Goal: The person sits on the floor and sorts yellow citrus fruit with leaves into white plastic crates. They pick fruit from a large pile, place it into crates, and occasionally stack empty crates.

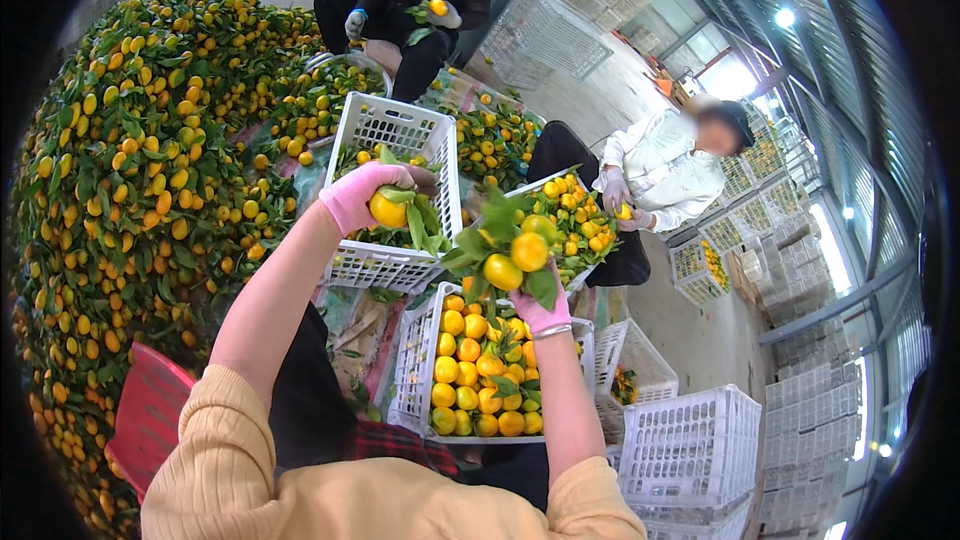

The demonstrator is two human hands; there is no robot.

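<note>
My left hand, in a pink glove, grips a yellow-orange mandarin with green leaves. It is over a white plastic crate that has leaves and some fruit inside. My right hand, also in a pink glove, holds a leafy cluster of mandarins up to the right. Below that cluster, a white crate close to my lap is filled with mandarins, a few with leaves. Part of my right hand's fingers is hidden behind the fruit and leaves.
A large heap of leafy mandarins rises at left, beside a red plastic chair. Two gloved co-workers sit across from me handling fruit. Another crate of leafy mandarins is near the right one. Stacked white crates stand at right.
</note>
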